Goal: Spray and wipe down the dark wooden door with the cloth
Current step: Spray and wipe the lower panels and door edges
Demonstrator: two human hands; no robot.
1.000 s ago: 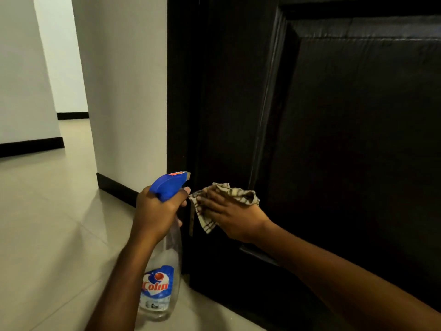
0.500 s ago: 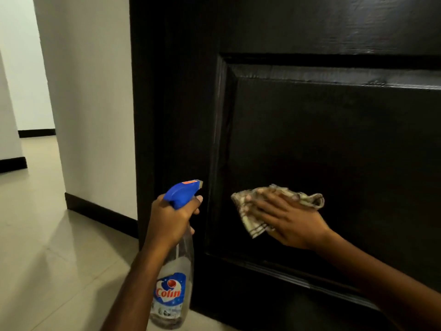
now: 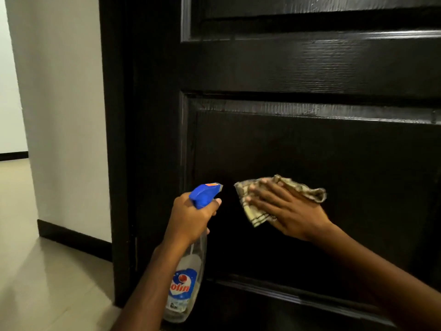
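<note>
The dark wooden door [image 3: 310, 144] fills the right side of the view, with a recessed lower panel. My right hand [image 3: 288, 209] lies flat with straight fingers on a beige checked cloth [image 3: 256, 215], pressing it against that panel. My left hand [image 3: 191, 216] grips the neck of a clear spray bottle [image 3: 188, 278] with a blue trigger head [image 3: 205, 193]; the nozzle points at the door just left of the cloth. The bottle hangs down below my fist, close to the door's left stile.
The dark door frame [image 3: 114, 163] stands left of the door, beside a white wall [image 3: 62, 115] with a black skirting board [image 3: 71, 237]. Pale floor tiles [image 3: 43, 283] run off to the left into a corridor.
My right hand has slid the cloth rightward from the door's edge onto the lower panel. The view has shifted right and up; the left hand keeps its hold on the bottle.
</note>
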